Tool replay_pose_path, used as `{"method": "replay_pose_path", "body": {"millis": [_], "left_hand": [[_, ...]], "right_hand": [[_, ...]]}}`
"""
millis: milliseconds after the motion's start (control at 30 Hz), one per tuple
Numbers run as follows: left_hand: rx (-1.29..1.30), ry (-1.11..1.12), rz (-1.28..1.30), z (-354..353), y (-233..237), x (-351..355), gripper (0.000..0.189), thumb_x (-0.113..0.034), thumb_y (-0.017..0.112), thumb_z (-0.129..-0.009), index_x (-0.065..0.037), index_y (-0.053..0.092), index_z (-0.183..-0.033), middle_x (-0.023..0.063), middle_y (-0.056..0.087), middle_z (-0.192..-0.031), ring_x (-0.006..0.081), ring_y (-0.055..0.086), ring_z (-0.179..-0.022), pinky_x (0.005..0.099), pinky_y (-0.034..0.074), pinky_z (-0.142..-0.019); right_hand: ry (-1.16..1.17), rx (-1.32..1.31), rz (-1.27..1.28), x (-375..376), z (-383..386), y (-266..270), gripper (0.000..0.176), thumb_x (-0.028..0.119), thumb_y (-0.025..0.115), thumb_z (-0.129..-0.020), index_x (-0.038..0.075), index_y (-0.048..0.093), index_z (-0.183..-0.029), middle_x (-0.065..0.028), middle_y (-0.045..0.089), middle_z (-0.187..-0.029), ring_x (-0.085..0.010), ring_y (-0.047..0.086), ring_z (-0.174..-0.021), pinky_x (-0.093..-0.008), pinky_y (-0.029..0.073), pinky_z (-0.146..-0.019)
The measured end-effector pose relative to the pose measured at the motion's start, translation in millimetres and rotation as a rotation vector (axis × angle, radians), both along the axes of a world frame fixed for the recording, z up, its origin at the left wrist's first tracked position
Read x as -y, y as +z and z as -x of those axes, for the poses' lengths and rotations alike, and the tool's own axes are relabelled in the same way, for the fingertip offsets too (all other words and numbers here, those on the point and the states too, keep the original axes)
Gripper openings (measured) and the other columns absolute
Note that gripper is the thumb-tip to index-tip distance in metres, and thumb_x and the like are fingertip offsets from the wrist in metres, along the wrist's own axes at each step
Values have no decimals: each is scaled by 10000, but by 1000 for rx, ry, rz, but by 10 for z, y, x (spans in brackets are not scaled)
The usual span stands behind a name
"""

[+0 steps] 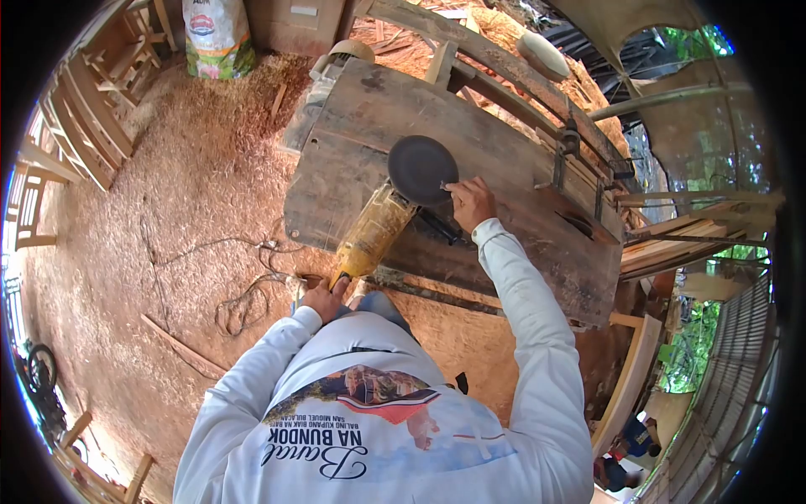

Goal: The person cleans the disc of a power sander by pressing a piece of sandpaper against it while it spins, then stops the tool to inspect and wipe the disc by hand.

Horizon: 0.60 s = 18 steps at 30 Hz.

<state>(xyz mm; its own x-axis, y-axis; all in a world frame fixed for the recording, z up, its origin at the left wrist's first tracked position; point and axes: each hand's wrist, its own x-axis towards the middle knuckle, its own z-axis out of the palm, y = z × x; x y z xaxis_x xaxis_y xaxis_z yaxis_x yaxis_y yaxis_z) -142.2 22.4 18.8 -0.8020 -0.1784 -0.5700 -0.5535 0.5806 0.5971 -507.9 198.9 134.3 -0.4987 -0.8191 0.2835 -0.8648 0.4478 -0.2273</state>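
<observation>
A yellow, dust-covered angle grinder lies with its head on the wooden workbench and its round black disc facing up. My left hand is closed around the grinder's rear end, close to my body. At the disc's right edge, my right hand has its fingers pinched together. A small light speck shows at those fingertips, too small to name. The grinder's black side handle sticks out to the right, below my right hand.
The dark workbench has a slot in its right part. Clamps and long wooden beams line its far side. A cable winds over the sawdust-covered floor. A printed sack and wooden chair parts stand left; people are at lower right.
</observation>
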Motion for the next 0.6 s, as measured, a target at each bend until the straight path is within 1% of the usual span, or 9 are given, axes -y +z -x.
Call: {"method": "replay_pose_path", "body": {"millis": [67, 233, 333, 433, 467, 533, 600], "left_hand": [[35, 71, -41, 36, 128, 15, 749, -671, 279, -1019, -61, 596, -1316, 327, 615, -1248, 499, 617, -1119, 542, 472, -979], [72, 63, -13, 53, 199, 13, 758, -681, 277, -1014, -60, 604, -1300, 311, 624, -1242, 497, 622, -1112, 542, 472, -980], [-6, 38, 15, 9, 13, -12, 751, -673, 267, -1020, -62, 604, -1297, 308, 625, -1224, 499, 629, -1086, 541, 479, -968], [-56, -91, 82, -23, -128, -7, 747, -665, 257, -1025, -60, 601, -1298, 302, 624, -1212, 500, 633, -1067, 541, 488, -956], [-31, -53, 61, -33, -158, -12, 752, -669, 259, -1023, -59, 601, -1299, 304, 625, -1212, 500, 632, -1070, 540, 489, -954], [17, 24, 18, 14, 19, 0, 760, -676, 263, -1019, -55, 599, -1300, 307, 627, -1210, 501, 631, -1077, 539, 491, -951], [38, 26, 29, 69, 265, 3, 780, -689, 269, -1012, -43, 598, -1298, 310, 629, -1211, 498, 629, -1088, 537, 490, -955]], "right_hand": [[-5, 5, -15, 7, -14, 37, 238, -20, 685, -783, 104, 773, -967, -65, 725, -907, -303, 628, -869, -407, 534, -801], [3, 11, -15, 42, -26, 44, 242, -20, 684, -791, 111, 775, -973, -68, 725, -903, -303, 639, -867, -409, 534, -800], [15, 15, -10, 85, -32, 45, 232, -19, 675, -791, 93, 768, -972, -83, 724, -904, -318, 640, -853, -418, 534, -795], [40, 16, 3, 138, -6, 8, 215, -14, 671, -793, 78, 763, -963, -95, 721, -897, -333, 641, -841, -429, 530, -793], [50, 17, 9, 149, 5, -9, 209, -12, 671, -794, 76, 762, -960, -98, 720, -894, -336, 642, -837, -433, 528, -793], [36, 24, -2, 180, 11, -4, 205, -9, 671, -795, 76, 763, -958, -100, 720, -889, -340, 645, -836, -437, 526, -796], [22, 29, -10, 223, 4, 8, 202, -8, 670, -797, 76, 764, -955, -102, 721, -887, -342, 647, -837, -439, 526, -797]]}}
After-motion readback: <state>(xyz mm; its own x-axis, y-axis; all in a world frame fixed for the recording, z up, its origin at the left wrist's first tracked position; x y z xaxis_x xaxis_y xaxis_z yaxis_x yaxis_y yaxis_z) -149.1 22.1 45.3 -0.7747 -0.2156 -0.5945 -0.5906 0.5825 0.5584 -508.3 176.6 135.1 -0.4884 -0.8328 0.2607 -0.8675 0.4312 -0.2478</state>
